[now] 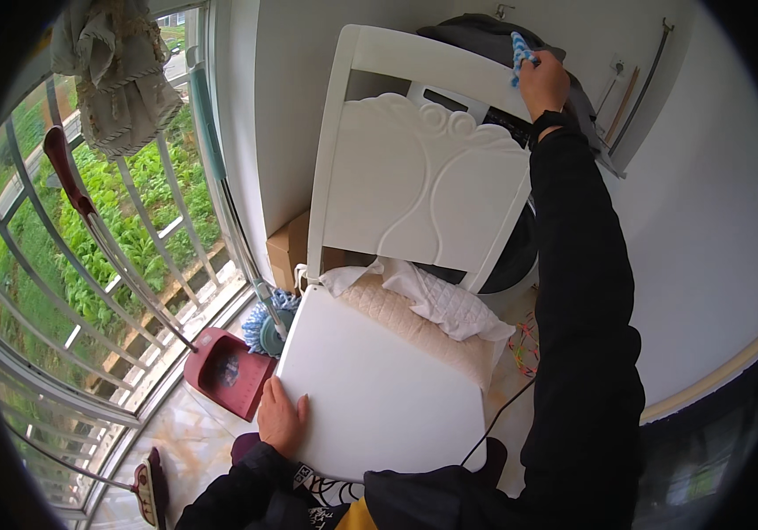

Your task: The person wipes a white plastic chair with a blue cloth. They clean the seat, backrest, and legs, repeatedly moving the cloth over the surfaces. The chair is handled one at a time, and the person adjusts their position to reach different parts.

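Observation:
Before me stands a white chair with a carved backrest (372,165) and a smooth, flat seat (385,391). My left hand (281,414) rests on the left edge of the seat, its thumb on top and nothing in its grasp. With my arm stretched out, my right hand (543,83) grips a blue-and-white striped cloth (520,56) at the upper right end of the chair's top rail (432,56). A quilted beige cushion (385,305) is folded back against the foot of the backrest, partly covered by its white quilted underside (452,308).
A red dustpan (233,404), a blue-and-white mop (263,324) and a broom (150,490) stand left by the barred window (120,218). A washing machine (478,106) under a dark cover (472,30) is behind the chair. A grey cloth (124,86) hangs upper left.

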A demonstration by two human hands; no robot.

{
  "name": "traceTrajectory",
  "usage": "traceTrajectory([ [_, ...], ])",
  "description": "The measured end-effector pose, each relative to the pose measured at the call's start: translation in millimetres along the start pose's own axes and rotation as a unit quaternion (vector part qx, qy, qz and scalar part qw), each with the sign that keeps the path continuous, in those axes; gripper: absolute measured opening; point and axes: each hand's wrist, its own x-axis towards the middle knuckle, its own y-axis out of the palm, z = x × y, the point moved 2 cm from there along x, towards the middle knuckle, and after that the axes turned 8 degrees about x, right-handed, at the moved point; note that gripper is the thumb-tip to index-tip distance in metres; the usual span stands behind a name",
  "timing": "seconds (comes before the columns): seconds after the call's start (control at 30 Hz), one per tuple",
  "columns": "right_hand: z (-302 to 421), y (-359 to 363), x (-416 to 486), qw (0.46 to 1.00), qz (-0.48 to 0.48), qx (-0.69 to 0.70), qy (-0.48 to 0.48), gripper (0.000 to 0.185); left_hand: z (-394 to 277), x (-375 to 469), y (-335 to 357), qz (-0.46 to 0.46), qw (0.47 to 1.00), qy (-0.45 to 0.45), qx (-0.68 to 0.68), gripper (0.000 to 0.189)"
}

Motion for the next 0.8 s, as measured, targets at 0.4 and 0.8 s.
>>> traceTrajectory([
  [0.4,28,47,-46,0.987,-0.075,0.051,-0.130,0.012,-6,-2,-6,0.003,1.000,0.009,-0.004,0.063],
  [0.8,61,68,-79,0.981,-0.126,0.041,-0.143,0.007,-5,-3,-4,0.017,1.000,-0.004,0.013,0.064],
])
